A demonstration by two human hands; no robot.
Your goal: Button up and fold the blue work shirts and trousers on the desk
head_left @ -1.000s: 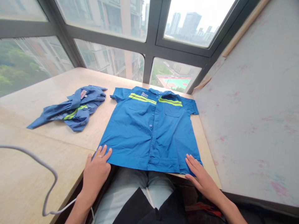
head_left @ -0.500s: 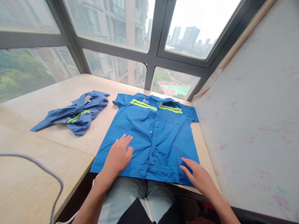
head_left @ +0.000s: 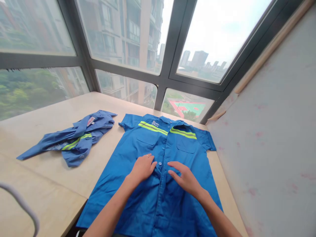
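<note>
A blue short-sleeved work shirt lies spread front side up, collar toward the window. Yellow-green reflective bands cross its chest, and buttons run along the front opening. My left hand, with a ring on one finger, rests on the shirt just left of a button, fingers stretched out and holding nothing. Right of the front opening, my right hand hovers over or touches the cloth, its thumb and fingers apart with nothing between them. My forearms hide parts of the lower shirt.
A crumpled, darker blue garment with a reflective stripe lies to the left on the pale tabletop. A grey cable curves at the lower left. Windows rise behind, and a patterned wall borders the right side.
Both hands have moved from the lower part of the shirt up and inward to the middle of the front opening. The view has tilted up slightly.
</note>
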